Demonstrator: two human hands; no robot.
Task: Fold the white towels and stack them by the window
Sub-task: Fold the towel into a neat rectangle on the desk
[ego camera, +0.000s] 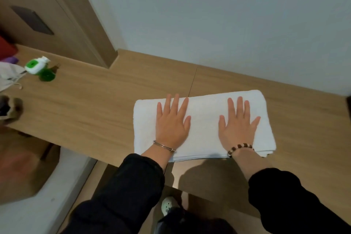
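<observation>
A folded white towel point(204, 108) lies flat on the wooden counter point(98, 104), its near layered edge at the counter's front edge. My left hand point(171, 121) presses flat on the towel's left half with straight, spread fingers. My right hand point(237, 122) presses flat on the right half the same way. Both wrists carry bracelets, and black sleeves cover my arms.
A green spray bottle point(40, 69) lies on the counter at the far left, beside a white cloth bag point(8, 76) and red and purple items. A plain wall runs behind the counter. A brown paper bag point(22, 167) stands on the floor at lower left.
</observation>
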